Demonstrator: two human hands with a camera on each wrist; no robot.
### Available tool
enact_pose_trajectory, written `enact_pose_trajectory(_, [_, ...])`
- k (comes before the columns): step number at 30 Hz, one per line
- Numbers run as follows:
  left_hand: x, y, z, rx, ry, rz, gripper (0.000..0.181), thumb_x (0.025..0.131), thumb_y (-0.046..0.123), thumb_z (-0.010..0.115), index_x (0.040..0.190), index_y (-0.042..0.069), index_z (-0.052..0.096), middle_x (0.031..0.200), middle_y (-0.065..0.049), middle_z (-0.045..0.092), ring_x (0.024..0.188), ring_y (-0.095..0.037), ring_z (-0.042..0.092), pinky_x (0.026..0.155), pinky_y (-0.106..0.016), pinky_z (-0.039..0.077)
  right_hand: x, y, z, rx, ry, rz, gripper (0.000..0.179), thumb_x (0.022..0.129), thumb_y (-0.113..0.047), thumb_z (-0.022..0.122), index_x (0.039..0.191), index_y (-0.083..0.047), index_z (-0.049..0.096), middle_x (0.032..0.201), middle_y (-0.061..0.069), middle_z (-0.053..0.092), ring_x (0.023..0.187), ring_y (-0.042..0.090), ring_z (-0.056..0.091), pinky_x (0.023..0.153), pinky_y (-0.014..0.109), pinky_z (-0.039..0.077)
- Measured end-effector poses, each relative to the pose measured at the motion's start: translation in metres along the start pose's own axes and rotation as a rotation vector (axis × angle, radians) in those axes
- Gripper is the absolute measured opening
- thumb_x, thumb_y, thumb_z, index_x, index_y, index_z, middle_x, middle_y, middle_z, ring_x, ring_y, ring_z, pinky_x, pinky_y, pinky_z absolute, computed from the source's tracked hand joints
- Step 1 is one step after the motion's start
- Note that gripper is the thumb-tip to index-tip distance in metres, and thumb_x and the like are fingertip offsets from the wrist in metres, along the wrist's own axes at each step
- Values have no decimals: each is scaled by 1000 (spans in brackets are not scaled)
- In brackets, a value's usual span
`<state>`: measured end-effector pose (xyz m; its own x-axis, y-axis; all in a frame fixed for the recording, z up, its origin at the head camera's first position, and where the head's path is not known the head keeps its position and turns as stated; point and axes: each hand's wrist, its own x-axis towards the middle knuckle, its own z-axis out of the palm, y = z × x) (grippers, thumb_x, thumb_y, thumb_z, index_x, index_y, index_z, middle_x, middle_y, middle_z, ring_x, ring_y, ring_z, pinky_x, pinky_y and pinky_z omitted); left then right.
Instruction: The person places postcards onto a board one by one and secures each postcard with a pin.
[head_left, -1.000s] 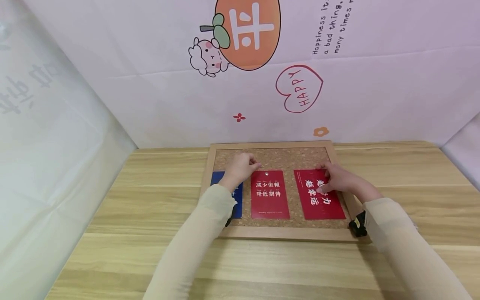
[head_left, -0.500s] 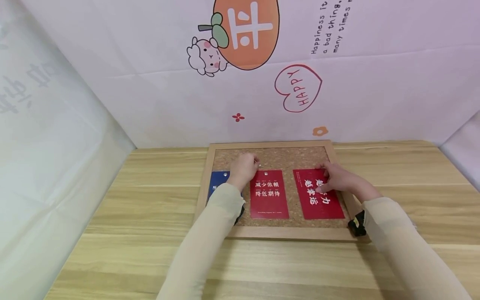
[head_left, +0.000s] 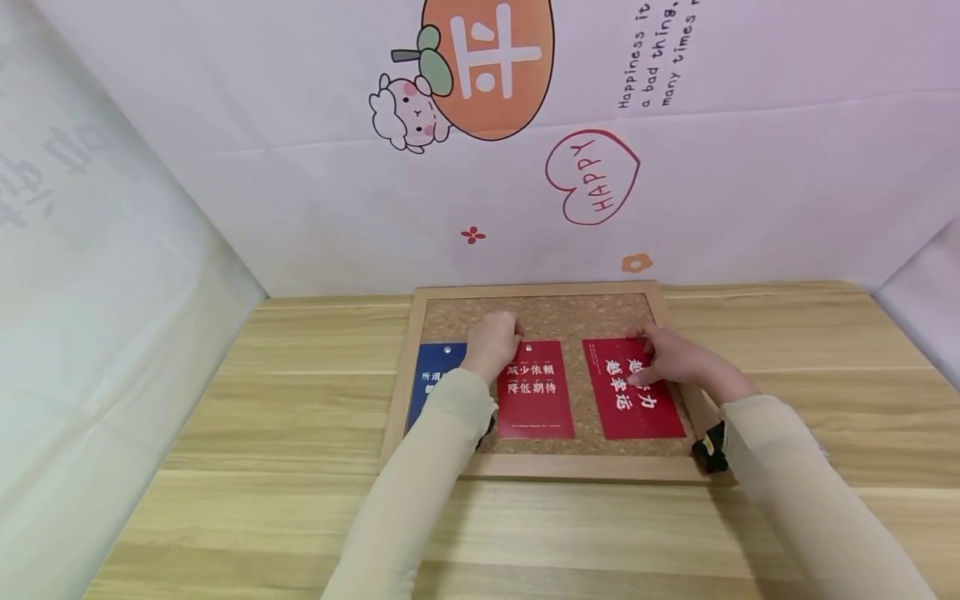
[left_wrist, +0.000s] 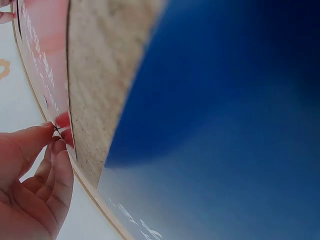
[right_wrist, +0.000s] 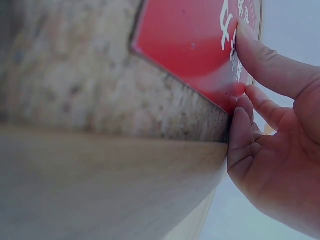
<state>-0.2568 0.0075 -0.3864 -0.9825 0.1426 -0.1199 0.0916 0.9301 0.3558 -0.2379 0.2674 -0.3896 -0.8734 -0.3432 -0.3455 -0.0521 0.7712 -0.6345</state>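
Three cards lie on a wood-framed corkboard (head_left: 577, 312): a blue card (head_left: 442, 360), a middle red card (head_left: 536, 410) and a right red card (head_left: 622, 422). Silver thumbtacks show at the tops of the blue and middle cards. My left hand (head_left: 491, 346) is over the middle card's upper left corner; in the left wrist view its thumb and fingertips pinch a small thin dark-shafted thing, seemingly a thumbtack (left_wrist: 58, 131). My right hand (head_left: 681, 360) presses the right card, thumb on its face and fingertips at its upper right edge. I see no tack on that card.
The board rests on a wood-grain table (head_left: 300, 400), near the printed white backdrop (head_left: 337, 225). A white cloth (head_left: 135, 292) hangs at the left. A black wrist device (head_left: 711, 448) sits by the right sleeve, over the board's lower right corner.
My left hand has shifted right, from the blue card toward the middle red card, and slightly down, uncovering more of the blue card. My right hand stays in place on the right card.
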Motion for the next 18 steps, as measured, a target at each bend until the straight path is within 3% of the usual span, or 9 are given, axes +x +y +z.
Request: enact_pose_trajectory(18, [2,-2,3,-53,-4,-21,23,96,16,57,118,14,63,120,-6,62,109,-21,61,93,-38,52,-2,-2,-1,7,0,-2,74,84,-14,72,137,11,28,120,36,40,106,42,45,90,51,48])
